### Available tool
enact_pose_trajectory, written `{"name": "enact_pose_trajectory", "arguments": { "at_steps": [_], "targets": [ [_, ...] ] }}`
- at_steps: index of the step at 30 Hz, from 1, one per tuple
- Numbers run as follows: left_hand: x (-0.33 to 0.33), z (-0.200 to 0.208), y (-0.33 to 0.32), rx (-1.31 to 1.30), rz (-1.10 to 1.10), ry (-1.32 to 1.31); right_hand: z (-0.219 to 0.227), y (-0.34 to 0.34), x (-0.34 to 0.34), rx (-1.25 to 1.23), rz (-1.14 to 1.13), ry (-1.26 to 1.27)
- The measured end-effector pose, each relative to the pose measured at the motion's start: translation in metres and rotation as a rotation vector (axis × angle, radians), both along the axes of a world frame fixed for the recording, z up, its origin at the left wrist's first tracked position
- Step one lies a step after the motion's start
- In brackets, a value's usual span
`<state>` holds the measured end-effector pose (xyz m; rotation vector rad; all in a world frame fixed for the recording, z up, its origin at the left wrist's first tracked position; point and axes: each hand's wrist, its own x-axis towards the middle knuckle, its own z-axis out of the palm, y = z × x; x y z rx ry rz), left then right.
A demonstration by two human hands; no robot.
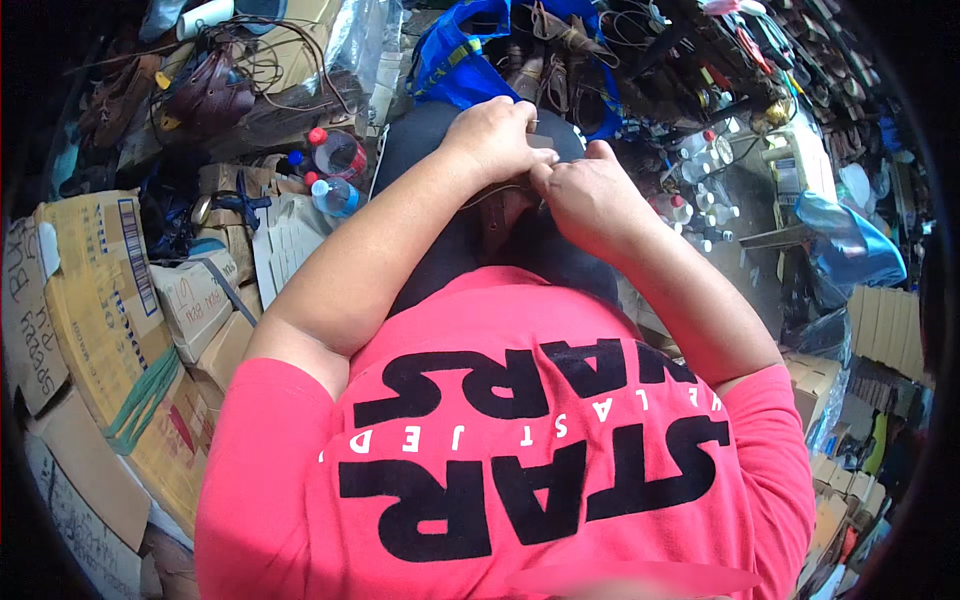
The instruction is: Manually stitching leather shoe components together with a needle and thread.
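My two hands meet above my lap, their fingertips nearly touching. A brown leather piece [502, 212] with a thin cord along its edge lies between my thighs, partly under the hands. My left hand [492, 140] curls over its far end with bent fingers that seem to grip it. Close beside it, my right hand [592, 195] is closed with the thumb raised. Whatever its fingers pinch is too small or too hidden to tell. Dark trousers [420, 140] cover my legs beneath the work.
A blue bag [455, 55] holding brown leather goods stands ahead. Bottles with red and blue caps, among them a blue-filled bottle [335, 197], stand to the left; several clear bottles [705, 160] are at the right. Cardboard boxes [110, 290] crowd the left, with a dark shoe [212, 92] beyond.
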<state>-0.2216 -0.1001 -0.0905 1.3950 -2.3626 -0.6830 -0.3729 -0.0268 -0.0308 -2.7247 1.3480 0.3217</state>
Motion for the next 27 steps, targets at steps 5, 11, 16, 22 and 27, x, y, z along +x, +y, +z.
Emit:
{"name": "enact_pose_trajectory", "arguments": {
  "at_steps": [5,11,16,22,27],
  "targets": [
    [-0.010,0.003,0.002,0.075,0.026,-0.049,-0.008,0.003,-0.027,0.026,0.004,-0.140],
    [-0.007,-0.001,-0.003,0.060,0.026,-0.016,-0.004,0.042,-0.073,0.008,-0.144,-0.155],
    [0.018,-0.009,-0.014,0.253,0.036,0.469,0.006,0.040,-0.108,0.243,-0.715,-0.945],
    [0.087,0.057,0.018,0.840,-0.332,1.415,0.020,-0.002,-0.017,0.703,-0.267,-2.093],
    [0.123,0.052,0.066,-0.341,0.029,0.097,0.018,-0.011,-0.041,0.486,-0.294,-1.083]
  ]
}}
